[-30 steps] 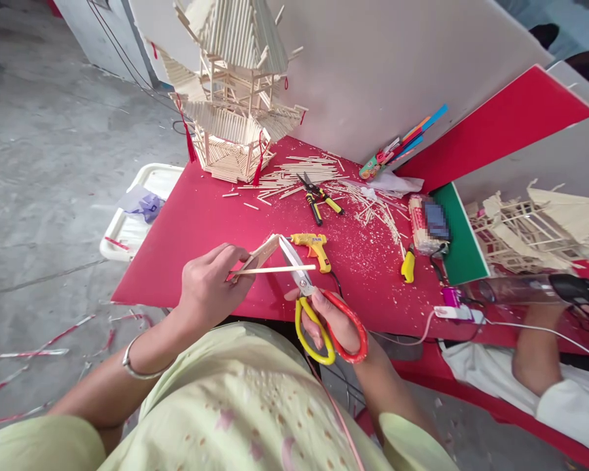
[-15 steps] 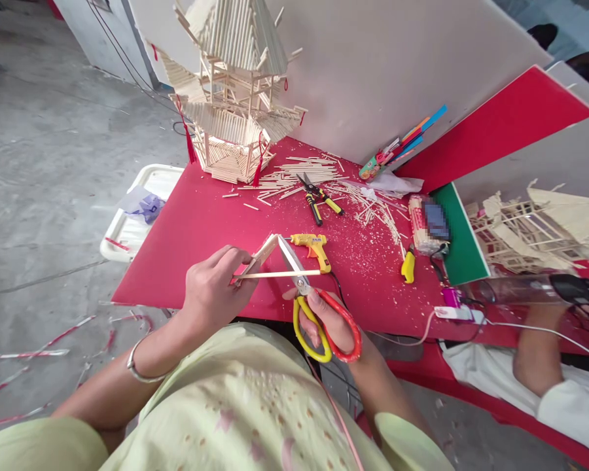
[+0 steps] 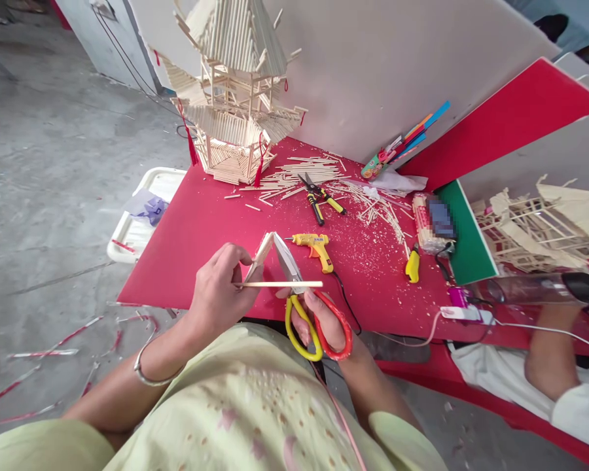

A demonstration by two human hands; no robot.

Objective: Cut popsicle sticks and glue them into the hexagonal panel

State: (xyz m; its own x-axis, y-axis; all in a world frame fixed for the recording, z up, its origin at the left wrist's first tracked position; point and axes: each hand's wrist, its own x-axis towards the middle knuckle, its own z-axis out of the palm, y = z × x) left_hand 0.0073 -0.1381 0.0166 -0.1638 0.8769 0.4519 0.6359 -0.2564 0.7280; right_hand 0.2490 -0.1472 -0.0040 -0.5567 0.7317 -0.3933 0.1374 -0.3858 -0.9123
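Between its fingers and thumb, my left hand (image 3: 220,282) pinches a thin wooden stick (image 3: 279,284) that runs level to the right. The same hand holds a small pale wooden piece (image 3: 262,254) pointing up and away from me; its lower part is hidden by the fingers. My right hand (image 3: 326,317) grips scissors with one yellow and one red handle (image 3: 342,333). Their blades (image 3: 285,260) point away, the tip close to the wooden piece's upper end. The stick crosses near the scissors' pivot. A yellow glue gun (image 3: 316,250) lies just beyond.
A stick-built pagoda model (image 3: 235,118) stands at the back left of the red table (image 3: 177,248). Black-and-yellow pliers (image 3: 319,199) lie by loose sticks (image 3: 304,171). A yellow-handled tool (image 3: 413,265) and a power strip (image 3: 466,314) are rightward. A co-worker's arm (image 3: 552,353) shows at right.
The scissors and my right hand have shifted slightly left. The stick's left end has dropped a little, and it lies lower across the scissors. The view has turned slightly.
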